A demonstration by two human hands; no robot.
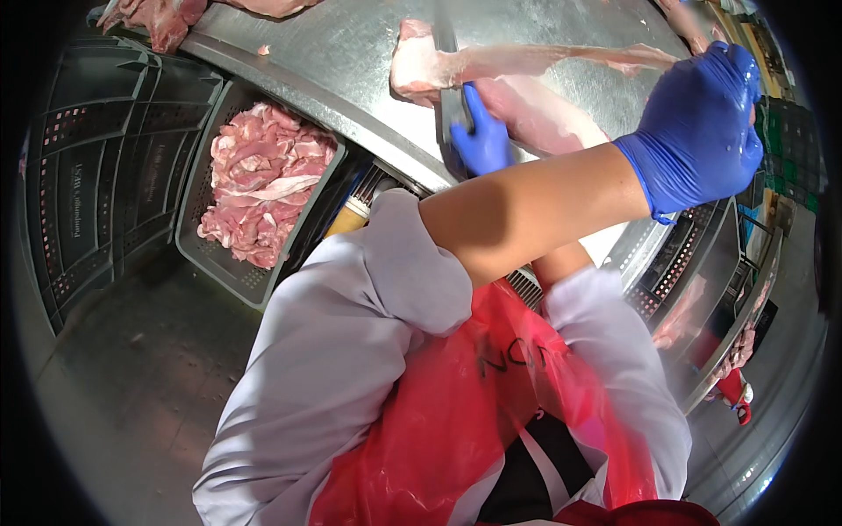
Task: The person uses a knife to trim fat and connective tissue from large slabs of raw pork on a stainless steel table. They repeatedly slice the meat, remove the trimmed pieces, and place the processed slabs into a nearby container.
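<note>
My arms cross, the left forearm lying over the right. My left hand (699, 133), in a blue glove, is closed in a fist at the far right. It grips the thin end of a long pale strip of meat (561, 57), stretched across the metal table from a thick fatty end on the left. My right hand (484, 140), also blue-gloved, rests lower down with thumb and finger apart, beside a flat grey metal bar (449, 123). The bar runs up past the strip's thick end. Near that hand lies a larger pale pink piece of meat (535, 114).
A grey crate (187, 237) heaped with cut meat stands left, below the steel table (303, 79). Dark stacked crates (96, 167) line the far left. More meat (167, 22) lies at the top left. Perforated bins (702, 289) with meat stand at right.
</note>
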